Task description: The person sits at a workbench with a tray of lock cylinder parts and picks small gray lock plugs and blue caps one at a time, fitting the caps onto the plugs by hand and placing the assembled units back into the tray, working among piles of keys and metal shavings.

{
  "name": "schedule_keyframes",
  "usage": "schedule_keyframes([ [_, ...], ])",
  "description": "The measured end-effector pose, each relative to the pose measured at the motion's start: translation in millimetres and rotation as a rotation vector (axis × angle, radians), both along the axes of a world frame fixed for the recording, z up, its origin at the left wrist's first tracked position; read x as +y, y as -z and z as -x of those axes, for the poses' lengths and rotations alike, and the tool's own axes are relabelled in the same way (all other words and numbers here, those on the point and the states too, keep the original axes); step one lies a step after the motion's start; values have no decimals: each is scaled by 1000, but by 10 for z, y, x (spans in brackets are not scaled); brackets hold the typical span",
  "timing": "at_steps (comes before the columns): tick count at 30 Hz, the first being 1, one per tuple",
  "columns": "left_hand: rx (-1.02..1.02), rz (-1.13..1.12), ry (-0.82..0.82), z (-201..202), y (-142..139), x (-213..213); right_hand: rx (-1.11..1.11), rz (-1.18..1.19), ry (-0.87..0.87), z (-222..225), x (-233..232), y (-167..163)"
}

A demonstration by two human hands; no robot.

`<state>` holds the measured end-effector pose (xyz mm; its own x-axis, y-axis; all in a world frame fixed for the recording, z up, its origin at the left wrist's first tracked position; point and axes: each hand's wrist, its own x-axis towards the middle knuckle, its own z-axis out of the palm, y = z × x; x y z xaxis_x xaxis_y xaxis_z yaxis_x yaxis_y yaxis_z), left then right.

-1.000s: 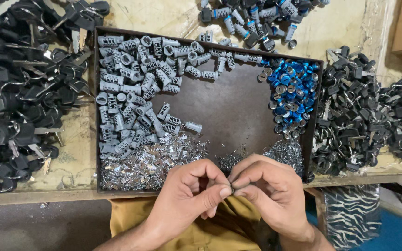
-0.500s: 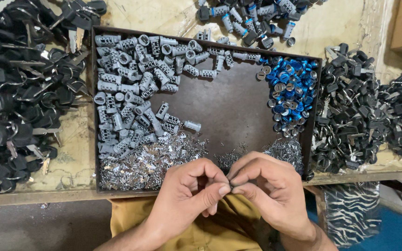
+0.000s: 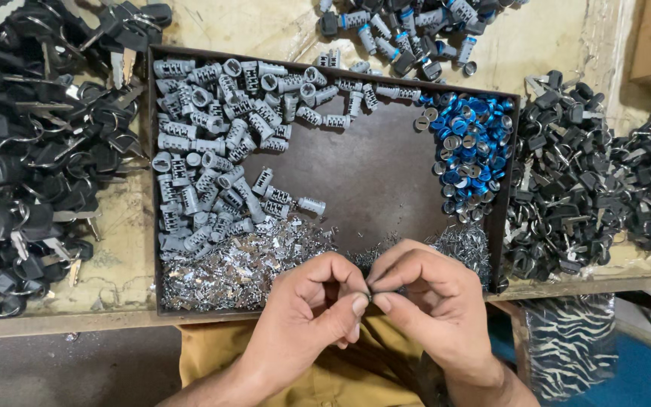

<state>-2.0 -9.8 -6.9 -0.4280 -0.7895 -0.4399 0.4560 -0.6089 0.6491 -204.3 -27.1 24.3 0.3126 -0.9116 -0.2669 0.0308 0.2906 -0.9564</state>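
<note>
My left hand [image 3: 307, 313] and my right hand [image 3: 427, 301] meet fingertip to fingertip over the near edge of a dark brown tray [image 3: 371, 181]. Between thumbs and forefingers they pinch a small dark metal part [image 3: 371, 296], mostly hidden by the fingers. Just beyond the hands lies a heap of tiny shiny metal plates [image 3: 242, 264]. Grey lock cylinders [image 3: 220, 158] fill the tray's left side. Blue round caps [image 3: 472, 147] are piled in its far right corner.
Black-headed keys [image 3: 32, 158] lie heaped on the bench left of the tray, and more black keys on rings [image 3: 589, 196] to the right. More cylinders [image 3: 408, 30] sit beyond the tray. A striped bag [image 3: 574, 339] hangs below the bench edge.
Both hands have stayed at the tray's near edge, fingers shifting slightly around the small part. Nothing else has moved.
</note>
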Motion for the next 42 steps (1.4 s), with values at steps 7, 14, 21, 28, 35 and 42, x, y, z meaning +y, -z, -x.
schedule_keyframes([
  [7, -269, 305, -123, 100, 21, 92, 112, 97, -13, -75, -11, -31],
  [14, -121, 39, -103, 77, 76, 64, 983, 423, 139, 334, -198, -248],
  [21, -204, 32, 8, 149, 162, 33, 1258, 617, -32, 715, -32, -121],
  [28, -196, 80, -4, 161, 128, 49, 1220, 617, -65, 847, -61, -157],
  [35, -234, 150, 5, 188, 174, 74, 1077, 486, 106, 940, -44, -182],
  [42, -212, 286, 9, 228, 137, 31, 862, 410, 252, 929, 15, -138],
])
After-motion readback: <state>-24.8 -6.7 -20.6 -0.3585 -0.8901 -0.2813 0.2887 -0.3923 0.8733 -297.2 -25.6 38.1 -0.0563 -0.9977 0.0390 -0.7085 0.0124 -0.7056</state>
